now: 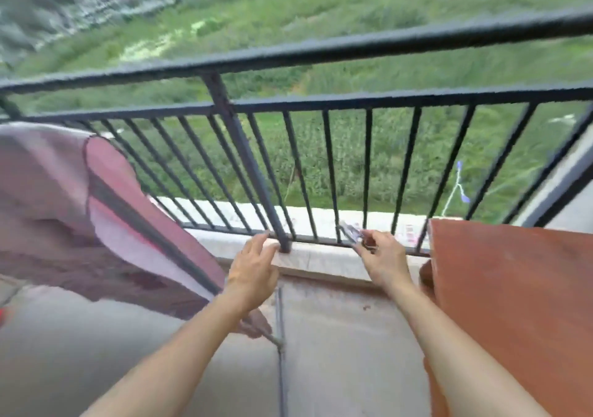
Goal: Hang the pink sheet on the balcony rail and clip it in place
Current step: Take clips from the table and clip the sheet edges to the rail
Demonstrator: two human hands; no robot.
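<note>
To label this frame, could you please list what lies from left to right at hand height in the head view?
Pink sheet → left hand → railing post → right hand holding a clip → red-brown cloth.

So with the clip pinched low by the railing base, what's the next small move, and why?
Probably lift the right hand with its clip up and left toward the pink sheet. The sheet drapes at the railing's left end, the clip sits low by the ledge, and the left hand is empty.
</note>
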